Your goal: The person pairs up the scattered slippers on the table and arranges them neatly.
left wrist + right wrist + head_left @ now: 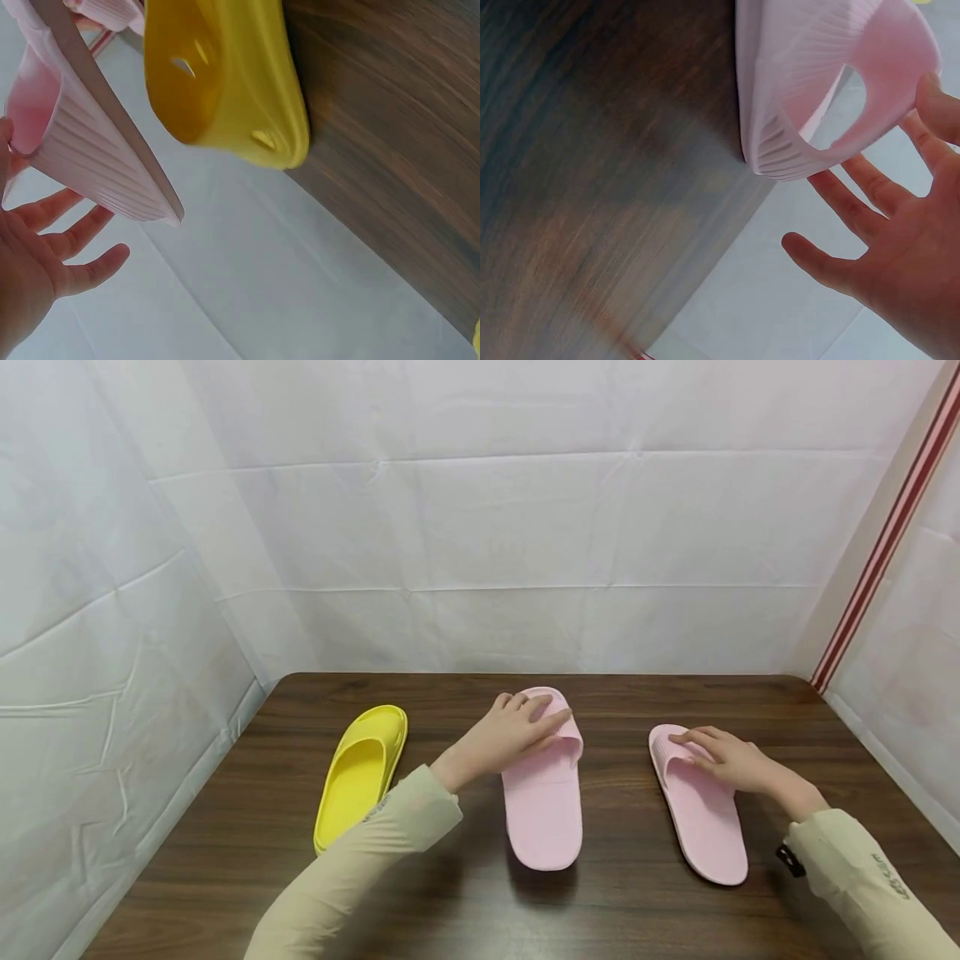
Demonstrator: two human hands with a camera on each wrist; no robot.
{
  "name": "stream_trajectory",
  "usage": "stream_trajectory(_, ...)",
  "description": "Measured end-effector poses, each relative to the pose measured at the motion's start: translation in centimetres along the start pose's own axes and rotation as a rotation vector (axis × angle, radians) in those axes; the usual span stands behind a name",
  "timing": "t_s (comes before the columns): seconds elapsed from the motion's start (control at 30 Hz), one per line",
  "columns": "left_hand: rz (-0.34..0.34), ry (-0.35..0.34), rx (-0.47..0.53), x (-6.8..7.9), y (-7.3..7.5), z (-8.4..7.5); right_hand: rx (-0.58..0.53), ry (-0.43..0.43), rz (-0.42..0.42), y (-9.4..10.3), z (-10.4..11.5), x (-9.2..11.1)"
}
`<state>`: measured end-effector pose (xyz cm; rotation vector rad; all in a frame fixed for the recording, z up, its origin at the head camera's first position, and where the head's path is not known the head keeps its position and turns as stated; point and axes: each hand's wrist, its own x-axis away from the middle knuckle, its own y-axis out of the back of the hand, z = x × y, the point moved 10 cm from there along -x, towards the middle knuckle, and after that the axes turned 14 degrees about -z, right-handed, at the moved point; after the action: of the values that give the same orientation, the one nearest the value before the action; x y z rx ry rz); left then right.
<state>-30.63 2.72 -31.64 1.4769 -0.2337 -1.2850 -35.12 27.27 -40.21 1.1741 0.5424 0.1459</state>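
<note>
My left hand (504, 733) pinches the strap of a pink slipper (543, 827) in the middle of the head view. That slipper is held tilted above the tabletop, its shadow falling beneath the heel. In the left wrist view the thumb is at the opening of the ribbed strap (90, 154), with fingers along its outside. Further right, a matching pink slipper (708, 835) lies sole down on the table. My right hand (729, 762) grips its strap (810, 112), thumb at the strap's edge and fingers against the outside, as the right wrist view shows.
A yellow slipper (352, 781) lies on the dark wooden table (622, 910) to the left, partly behind my left sleeve (375, 852). White cloth (510, 527) hangs behind the table and at both sides. A red-striped strip (892, 535) runs down the right corner.
</note>
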Motion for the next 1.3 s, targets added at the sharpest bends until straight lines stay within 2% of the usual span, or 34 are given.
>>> stream_trajectory(0.3,0.029,-0.033,0.018,-2.0,-1.4,-2.5,-0.054,0.001,0.033,0.2,0.3,0.3)
stream_trajectory(0.6,0.044,-0.035,0.007,-3.5,-3.3,-3.7,-0.064,-0.006,0.038,0.3,0.6,0.7)
stream_trajectory(0.83,0.134,0.016,0.017,-4.1,-5.2,-4.3,-0.067,-0.013,0.04,0.5,0.8,0.8)
stream_trajectory(1.1,0.183,-0.02,0.007,-4.7,-7.4,-5.9,-0.073,0.002,0.053,0.4,1.3,1.7)
stream_trajectory(1.3,0.231,-0.021,0.017,-4.9,-8.6,-6.7,-0.057,0.011,0.046,0.5,1.4,1.7)
